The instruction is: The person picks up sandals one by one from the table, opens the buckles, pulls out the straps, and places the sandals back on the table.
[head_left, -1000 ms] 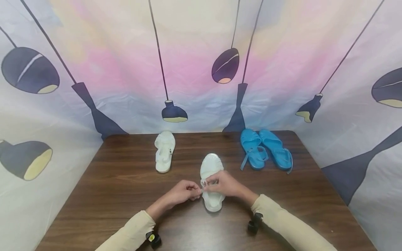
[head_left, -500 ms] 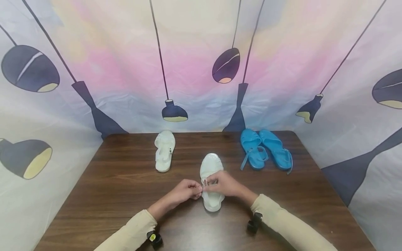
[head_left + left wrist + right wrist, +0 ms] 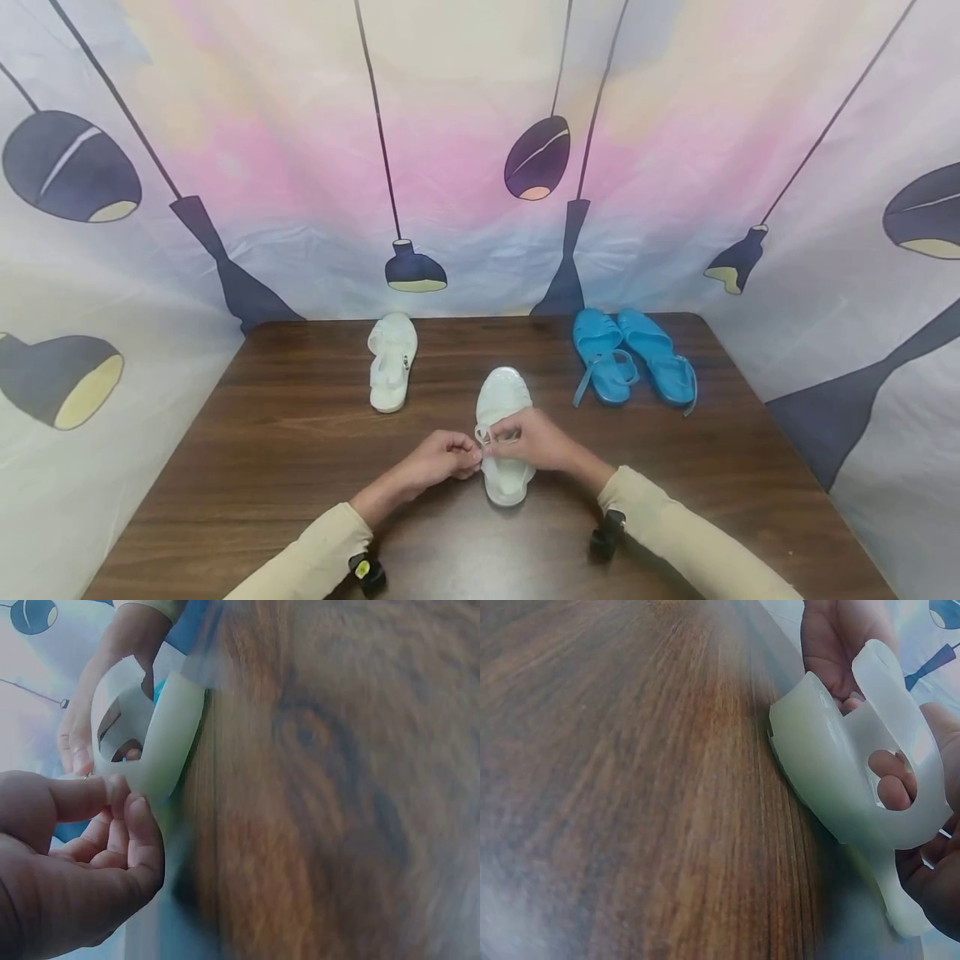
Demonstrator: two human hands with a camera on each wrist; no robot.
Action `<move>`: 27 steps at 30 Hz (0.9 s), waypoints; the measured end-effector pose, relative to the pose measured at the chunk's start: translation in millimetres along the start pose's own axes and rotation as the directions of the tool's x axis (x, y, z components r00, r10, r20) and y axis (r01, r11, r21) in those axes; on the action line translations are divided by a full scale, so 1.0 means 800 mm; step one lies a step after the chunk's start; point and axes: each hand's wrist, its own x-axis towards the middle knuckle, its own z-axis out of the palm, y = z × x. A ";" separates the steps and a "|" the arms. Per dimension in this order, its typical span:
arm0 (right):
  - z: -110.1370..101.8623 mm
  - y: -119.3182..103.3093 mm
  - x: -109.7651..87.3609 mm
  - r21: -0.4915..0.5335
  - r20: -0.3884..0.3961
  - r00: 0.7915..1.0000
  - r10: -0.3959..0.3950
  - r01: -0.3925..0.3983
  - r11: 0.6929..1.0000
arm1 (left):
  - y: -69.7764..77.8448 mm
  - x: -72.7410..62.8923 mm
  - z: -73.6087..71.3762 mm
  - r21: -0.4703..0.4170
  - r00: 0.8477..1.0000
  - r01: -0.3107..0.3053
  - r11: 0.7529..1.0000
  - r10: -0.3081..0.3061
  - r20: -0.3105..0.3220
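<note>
A white jelly sandal (image 3: 504,390) lies on the table with its toe pointing away from me. My right hand (image 3: 542,440) reaches across it from the right and grips the ankle strap (image 3: 919,742) near the sandal's left side. From the left, my left hand (image 3: 441,458) pinches the thin end of that strap between thumb and forefinger. The fingertips of both hands meet at the sandal's left edge and cover the fastening. In the left wrist view, the sandal's heel (image 3: 174,739) stands just beyond the pinching fingertips.
The other white sandal (image 3: 390,387) lies at the back left, a small buckle on its strap. A pair of blue sandals (image 3: 613,390) sits at the back right, straps loose. Behind the brown wooden table (image 3: 300,400) hangs a cloth (image 3: 465,167) printed with lamps.
Both hands stay at the left side of the white sandal, with only small shifts of the left fingers at the strap. The other sandals have not moved.
</note>
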 end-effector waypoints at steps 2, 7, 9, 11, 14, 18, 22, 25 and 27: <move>0.001 -0.001 0.000 0.001 0.005 1.000 -0.006 0.006 1.000 | -0.001 0.001 0.000 -0.043 1.000 -0.002 0.999 0.002 0.009; 0.005 -0.001 -0.001 -0.003 0.016 1.000 0.006 -0.006 1.000 | 0.000 -0.001 -0.002 -0.046 1.000 -0.002 0.999 0.002 0.019; 0.007 0.000 -0.002 -0.005 0.008 1.000 0.008 -0.008 1.000 | 0.001 -0.003 -0.003 -0.041 1.000 0.010 0.999 -0.009 0.020; 0.008 0.000 -0.002 -0.003 -0.010 1.000 0.002 -0.002 1.000 | 0.002 -0.005 -0.003 -0.044 1.000 0.019 0.999 -0.018 0.019; 0.009 0.001 -0.003 -0.006 -0.037 0.999 -0.007 0.007 1.000 | 0.003 -0.007 -0.002 -0.058 0.999 0.040 0.997 -0.039 0.025; 0.008 0.002 -0.006 -0.003 -0.042 0.999 0.002 -0.002 1.000 | 0.003 -0.008 0.000 -0.069 0.998 0.052 0.996 -0.051 0.022; 0.007 0.002 -0.006 -0.007 -0.036 0.999 -0.003 0.003 1.000 | 0.002 -0.006 0.002 -0.070 0.999 0.033 0.997 -0.034 -0.017; 0.005 0.002 -0.004 -0.006 -0.031 0.999 -0.011 0.010 1.000 | 0.001 -0.002 0.002 -0.076 0.999 0.023 0.997 -0.027 -0.047; 0.004 0.001 -0.003 -0.007 -0.021 1.000 -0.009 0.009 1.000 | -0.001 0.000 0.002 -0.088 0.998 0.023 0.996 -0.028 -0.058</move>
